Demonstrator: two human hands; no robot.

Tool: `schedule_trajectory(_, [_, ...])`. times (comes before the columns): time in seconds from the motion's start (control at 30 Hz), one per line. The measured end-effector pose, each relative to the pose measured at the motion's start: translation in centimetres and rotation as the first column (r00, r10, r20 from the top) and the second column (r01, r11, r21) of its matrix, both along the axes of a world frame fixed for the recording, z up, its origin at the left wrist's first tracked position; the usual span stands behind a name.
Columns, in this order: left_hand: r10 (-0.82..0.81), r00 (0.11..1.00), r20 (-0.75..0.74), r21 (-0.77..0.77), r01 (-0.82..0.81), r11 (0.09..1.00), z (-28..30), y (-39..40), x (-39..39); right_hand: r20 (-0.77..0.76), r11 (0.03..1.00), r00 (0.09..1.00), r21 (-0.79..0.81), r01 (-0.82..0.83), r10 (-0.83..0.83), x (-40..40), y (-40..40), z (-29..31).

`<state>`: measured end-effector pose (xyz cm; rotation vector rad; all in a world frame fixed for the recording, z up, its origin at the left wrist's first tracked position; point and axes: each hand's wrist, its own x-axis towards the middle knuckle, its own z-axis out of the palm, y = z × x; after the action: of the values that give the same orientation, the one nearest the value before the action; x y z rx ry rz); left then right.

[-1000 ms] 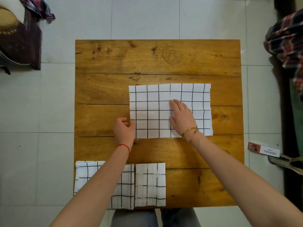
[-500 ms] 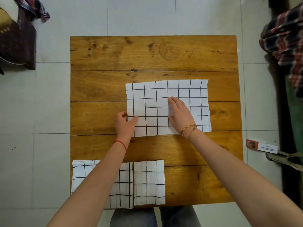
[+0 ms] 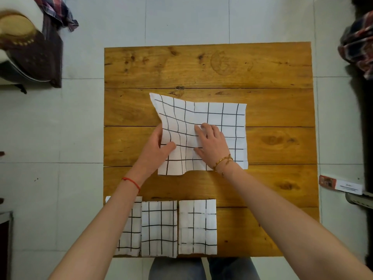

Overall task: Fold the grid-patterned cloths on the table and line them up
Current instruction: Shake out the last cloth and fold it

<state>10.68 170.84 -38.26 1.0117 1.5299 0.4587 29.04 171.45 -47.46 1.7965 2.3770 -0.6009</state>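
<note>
Now the left hand (image 3: pixel 155 150) pinches with its fingers the raised left edge of the unfolded grid cloth (image 3: pixel 214 118) at the middle of the wooden surface (image 3: pixel 272 67). Its right half lies flat under the open right hand (image 3: pixel 212 144). Three folded cloths (image 3: pixel 159 227) line the near edge, partly hidden by the left forearm.

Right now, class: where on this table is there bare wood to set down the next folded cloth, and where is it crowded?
Free: the near edge of the wooden table, right of the three folded cloths, and the far plank beyond the open cloth. Crowded: the near left corner and the middle, where both hands work.
</note>
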Motion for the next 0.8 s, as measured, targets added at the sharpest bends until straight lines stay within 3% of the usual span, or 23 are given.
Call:
schedule_trajectory(0.2, [-0.160, 0.986, 0.046, 0.081, 0.156, 0.984, 0.5, 0.7, 2.6, -0.054, 1.000, 0.998, 0.002, 0.012, -0.011, -0.7, 0.1, 0.0])
schedule_trajectory(0.33, [-0.250, 0.968, -0.003, 0.113, 0.249, 0.962, -0.3, 0.8, 5.5, -0.282, 0.975, 0.935, -0.010, 0.222, -0.216, 1.4, 0.1, 1.6])
schedule_trajectory(0.4, [-0.268, 0.962, 0.047, 0.105, 0.262, 0.959, -0.6, 0.5, 7.2, -0.391, 0.895, 0.808, -0.122, 0.429, -0.441, 2.9, 0.1, 2.4])
schedule_trajectory(0.47, [-0.282, 0.955, 0.095, 0.087, 0.274, 0.958, -1.4, 0.2, 8.6, -0.454, 0.762, 0.626, -0.226, 0.607, -0.634, 4.7, 0.1, 3.1])
schedule_trajectory(0.6, [-0.352, 0.932, 0.090, 0.056, 0.348, 0.936, -2.4, -0.6, 10.0, -0.445, 0.523, 0.351, -0.355, 0.775, -0.823, 7.7, 0.1, 3.6])
schedule_trajectory(0.67, [-0.349, 0.935, 0.061, 0.061, 0.346, 0.936, -2.9, -1.1, 10.0, -0.430, 0.499, 0.325, -0.390, 0.774, -0.842, 8.6, 0.2, 3.3])
schedule_trajectory(0.8, [-0.306, 0.931, -0.199, 0.180, 0.342, 0.923, -4.0, -1.4, 8.6, -0.369, 0.543, 0.415, -0.383, 0.747, -0.832, 9.3, 0.7, 2.4])
